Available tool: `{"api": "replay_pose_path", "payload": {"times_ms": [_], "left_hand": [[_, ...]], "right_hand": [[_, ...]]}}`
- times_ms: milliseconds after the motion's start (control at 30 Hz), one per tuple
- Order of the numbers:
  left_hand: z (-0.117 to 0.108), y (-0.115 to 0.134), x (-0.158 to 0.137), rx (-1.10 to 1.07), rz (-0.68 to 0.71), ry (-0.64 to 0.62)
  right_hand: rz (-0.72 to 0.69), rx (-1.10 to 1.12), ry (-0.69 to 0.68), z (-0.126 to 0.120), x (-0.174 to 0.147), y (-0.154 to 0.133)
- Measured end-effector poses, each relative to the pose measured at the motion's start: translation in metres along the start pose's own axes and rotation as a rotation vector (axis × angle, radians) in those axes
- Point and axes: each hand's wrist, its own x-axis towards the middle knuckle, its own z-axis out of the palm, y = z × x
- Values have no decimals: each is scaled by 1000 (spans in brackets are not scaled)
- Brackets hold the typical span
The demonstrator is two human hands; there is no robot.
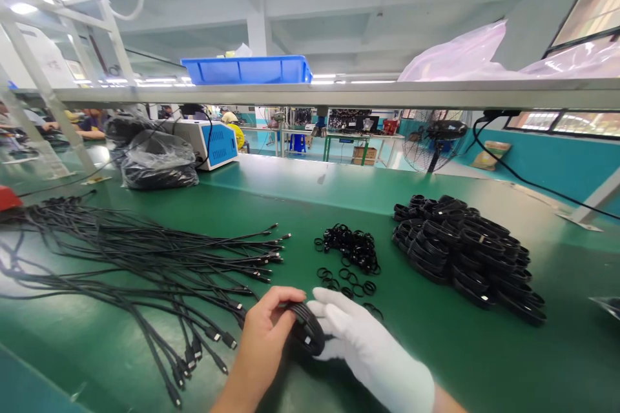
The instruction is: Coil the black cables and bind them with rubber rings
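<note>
A coiled black cable [309, 330] is held up over the front of the green table. My left hand [271, 322], bare, pinches the coil's left side between thumb and fingers. From the right, my right hand [351, 339] in a white glove closes about the coil's other side; its fingertips are partly hidden behind the cable. Just beyond the hands lie loose black rings [346, 281] and a heap of more rings [351, 245]. Loose straight black cables [159, 251] spread across the left, their connector ends pointing toward my hands.
At the right rests a pile of coiled cables [465, 245]. A blue-and-white machine [210, 144] and a black-filled plastic bag [157, 158] stand at the back left. Overhead, a shelf [349, 95] carries a blue bin [247, 70]. Behind the table is a fan [431, 142].
</note>
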Motion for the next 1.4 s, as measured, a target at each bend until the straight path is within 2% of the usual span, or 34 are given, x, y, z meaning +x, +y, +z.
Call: {"api": "replay_pose_path", "payload": {"times_ms": [67, 133, 400, 533, 633, 833, 1100, 1267, 1400], "left_hand": [[1, 1, -2, -20, 50, -20], [2, 3, -4, -27, 76, -45], [2, 9, -3, 37, 100, -173], [-5, 11, -2, 1, 67, -106], [-9, 10, -2, 14, 103, -71], [-7, 12, -4, 94, 152, -174], [0, 13, -8, 223, 207, -249], [-2, 16, -8, 265, 205, -274], [-7, 18, -7, 261, 177, -371]], "right_hand": [[63, 164, -209, 1, -1, -3], [113, 204, -343, 2, -1, -5], [200, 252, -421, 5, 4, 0], [176, 365, -391, -2, 2, 0], [167, 382, -379, -7, 2, 0], [160, 320, -422, -12, 5, 0], [113, 222, -397, -4, 7, -3], [94, 188, -335, -6, 7, -6], [90, 229, -252, -10, 6, -8]]}}
